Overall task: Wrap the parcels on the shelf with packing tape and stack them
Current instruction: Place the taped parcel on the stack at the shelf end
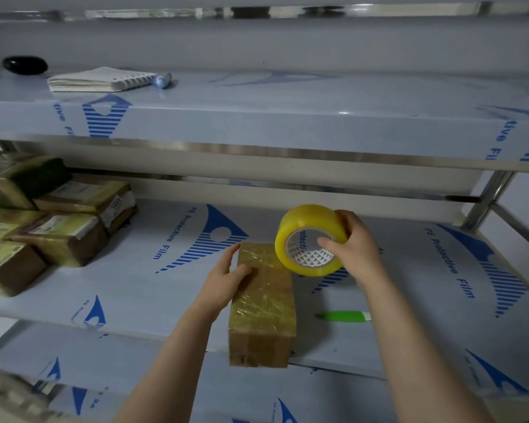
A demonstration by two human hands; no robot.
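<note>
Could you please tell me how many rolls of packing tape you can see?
1. The tape roll is gripped by the right hand, above the far end of the parcel that the left hand touches on the shelf. More could lie out of view.

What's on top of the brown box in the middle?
A left hand rests on the box, and shiny tape covers its top. The right hand holds the yellow tape roll over its far corner. The roll hides that corner, so whether they touch cannot be seen.
</note>
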